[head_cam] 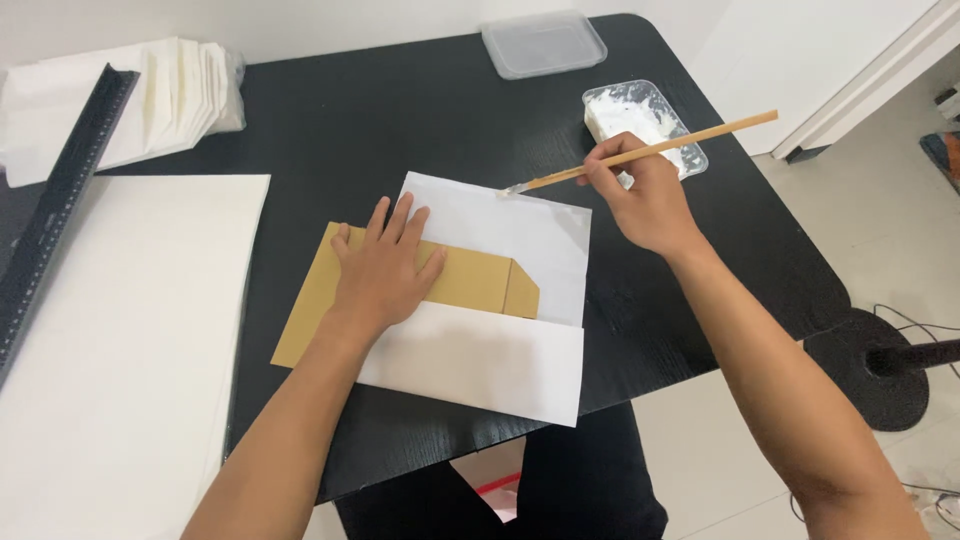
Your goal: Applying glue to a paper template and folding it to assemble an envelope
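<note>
A brown card template [470, 280] is pinned flat on a white paper sheet [520, 235] at the middle of the black table [400, 120] by the left hand [385, 275], palm spread open. A wooden brush [650, 150] is pinched in the right hand [645, 200], tip at the sheet's upper edge. The paper is judged light, floppy and easily shifted, best held flat under the palm.

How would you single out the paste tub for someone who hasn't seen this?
On the black table, look to the far right corner past the right hand with the brush. The paste tub is the clear tray smeared white inside; the lid beside it is clean.
</note>
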